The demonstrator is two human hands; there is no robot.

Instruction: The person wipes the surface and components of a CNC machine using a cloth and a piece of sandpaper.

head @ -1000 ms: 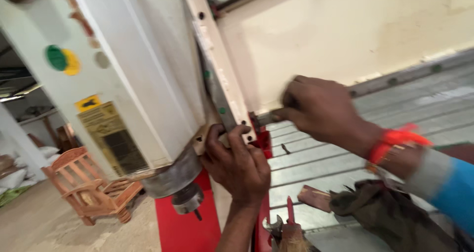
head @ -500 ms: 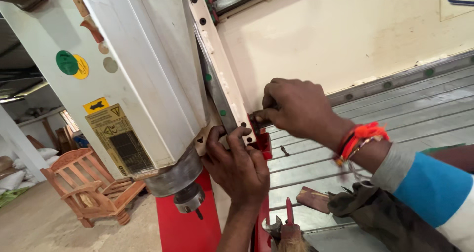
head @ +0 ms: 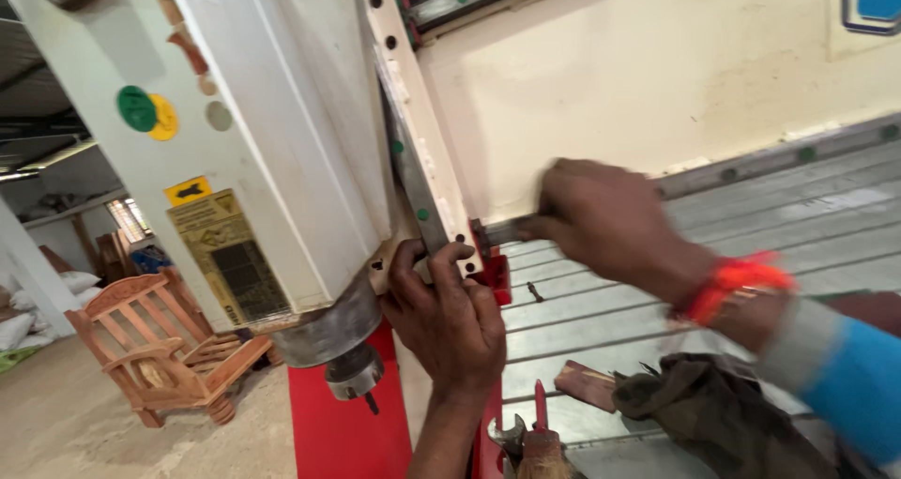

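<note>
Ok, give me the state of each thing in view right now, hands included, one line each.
Left hand: pressed against the lower end of the cream bracket, fingers curled on its edge.
Right hand: grip closed on a slim grey tool, blurred.
Grey tool: level, tip at the bracket's lower end.
Cream bracket: mounted on the machine head, tilted, holes showing.
Spindle: hanging, bit fitted.
Pliers: lying on the slotted bed.
Dark rag: crumpled on the bed.
</note>
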